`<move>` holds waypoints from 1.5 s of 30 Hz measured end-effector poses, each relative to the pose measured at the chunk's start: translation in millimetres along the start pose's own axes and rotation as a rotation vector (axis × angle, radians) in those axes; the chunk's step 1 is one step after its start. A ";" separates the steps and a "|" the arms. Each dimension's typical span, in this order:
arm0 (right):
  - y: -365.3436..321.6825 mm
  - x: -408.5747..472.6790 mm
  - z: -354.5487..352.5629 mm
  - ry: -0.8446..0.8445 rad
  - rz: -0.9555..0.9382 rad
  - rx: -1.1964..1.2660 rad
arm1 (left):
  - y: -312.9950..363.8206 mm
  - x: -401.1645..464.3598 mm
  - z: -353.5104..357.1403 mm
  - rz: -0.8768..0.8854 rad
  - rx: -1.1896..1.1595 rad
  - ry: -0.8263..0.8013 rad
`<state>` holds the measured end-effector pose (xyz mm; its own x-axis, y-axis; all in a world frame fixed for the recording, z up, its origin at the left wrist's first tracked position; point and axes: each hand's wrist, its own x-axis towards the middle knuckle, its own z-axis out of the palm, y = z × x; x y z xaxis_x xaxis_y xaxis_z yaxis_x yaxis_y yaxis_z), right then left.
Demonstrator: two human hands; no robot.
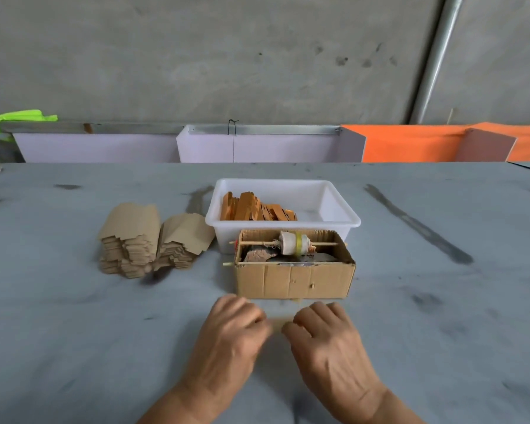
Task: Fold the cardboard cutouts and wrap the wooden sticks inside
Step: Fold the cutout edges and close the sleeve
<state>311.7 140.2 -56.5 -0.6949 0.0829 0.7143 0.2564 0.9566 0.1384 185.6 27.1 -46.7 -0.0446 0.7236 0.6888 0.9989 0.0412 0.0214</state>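
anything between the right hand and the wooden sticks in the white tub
Yes. The open brown cardboard box with the tape spool on a skewer sits directly between the right hand and the white plastic tub holding the orange wooden sticks. Reaching over it looks necessary.

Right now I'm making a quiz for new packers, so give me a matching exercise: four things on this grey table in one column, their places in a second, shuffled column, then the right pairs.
Things:
1. orange-brown wooden sticks
2. stacks of tan cardboard cutouts
3. white spool on a thin wooden rod
4. small pale piece

Places:
A. across the top of the open brown cardboard box
B. between the left hand and right hand
C. inside the white plastic tub
D. on the table left of the tub

Pairs: 1-C, 2-D, 3-A, 4-B
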 end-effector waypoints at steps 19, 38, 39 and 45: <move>8.4 -21.1 0.9 -0.458 0.579 0.472 | -13.3 -31.7 12.9 -0.614 -0.345 -0.249; 7.1 -7.7 4.4 -0.529 0.943 0.581 | -13.4 -24.9 10.9 -0.813 -0.230 -0.254; 5.7 -9.8 4.6 -0.504 0.952 0.599 | -10.5 -26.9 10.3 -0.674 -0.209 -0.213; -6.6 -17.9 -0.8 -0.403 0.847 0.530 | 15.8 -30.2 0.2 -0.064 0.001 -0.311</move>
<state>323.0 132.2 -69.6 -0.6231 0.7683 0.1462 0.5017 0.5361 -0.6789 202.7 6.0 -67.3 -0.1094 0.8957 0.4310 0.9940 0.0942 0.0565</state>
